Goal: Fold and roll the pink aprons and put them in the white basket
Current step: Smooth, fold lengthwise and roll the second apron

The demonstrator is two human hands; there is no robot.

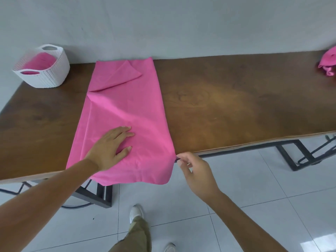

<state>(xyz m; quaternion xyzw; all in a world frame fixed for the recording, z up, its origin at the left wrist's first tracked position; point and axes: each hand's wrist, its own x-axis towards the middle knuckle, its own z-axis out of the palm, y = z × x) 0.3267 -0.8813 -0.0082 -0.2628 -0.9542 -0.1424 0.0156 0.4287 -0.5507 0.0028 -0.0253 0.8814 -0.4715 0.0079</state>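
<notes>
Both bare forearms reach forward from the bottom of the head view, above a leg in olive trousers (139,233) and a white shoe (136,211) on the pale tiled floor (254,197). At the left hand (109,148) the grip is spread, fingers straight and palm pressed flat on the near part of the pink apron (127,106). This apron lies as a long folded strip across the brown table (236,106), from the far edge to the near edge, where its end hangs over; a triangular flap is folded over near its far end. At the right hand (197,171) the grip is curled, fingertips drawn together right at the apron's near right corner, but whether they actually pinch the cloth cannot be told. On the table's far left corner stands the white basket (54,77) with pink cloth (39,63) inside it. Another crumpled pink apron (328,62) lies at the far right of the table, well apart.
</notes>
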